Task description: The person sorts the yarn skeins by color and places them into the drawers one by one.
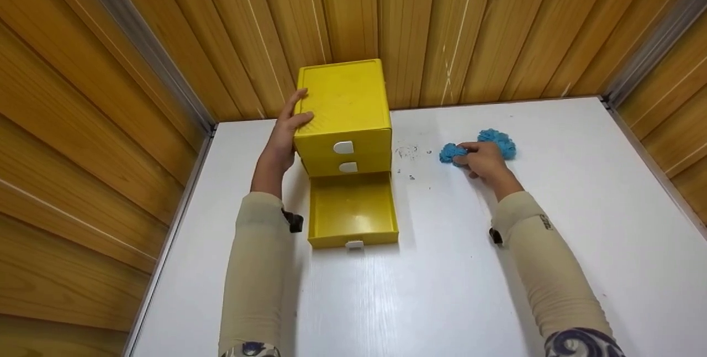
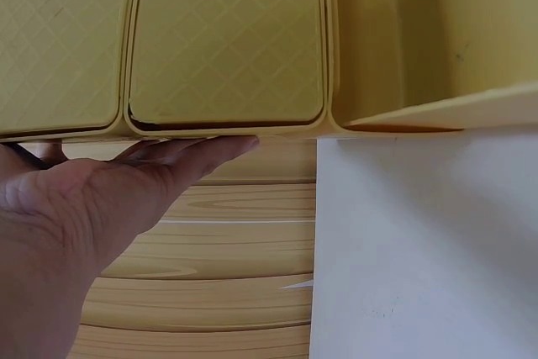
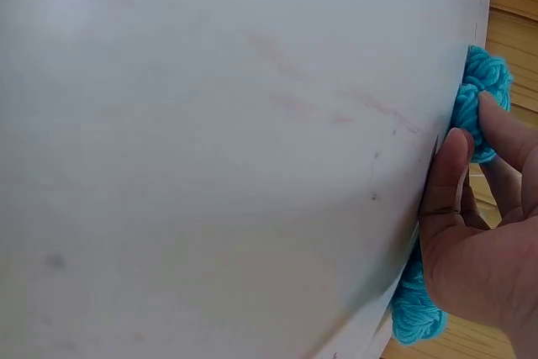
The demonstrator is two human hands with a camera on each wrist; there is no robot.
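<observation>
A yellow three-drawer box [image 1: 343, 97] stands at the back of the white table. Its bottom drawer [image 1: 353, 240] is pulled out toward me, and the two upper ones are closed. My left hand [image 1: 283, 138] rests against the box's left side, with fingertips over the top edge; in the left wrist view, straight fingers [image 2: 206, 157] lie along that side. To the right, my right hand [image 1: 486, 162] pinches a small blue yarn bundle [image 1: 450, 153] between thumb and fingers. A second blue yarn bundle [image 1: 501, 143] lies behind that hand, partly hidden by it.
Wood-patterned panels [image 1: 409, 31] wall the table [image 1: 442, 290] at the back and both sides. Small dark specks [image 1: 411, 177] dot the tabletop between the box and the yarn. White tabs [image 1: 343, 147] mark the drawer fronts.
</observation>
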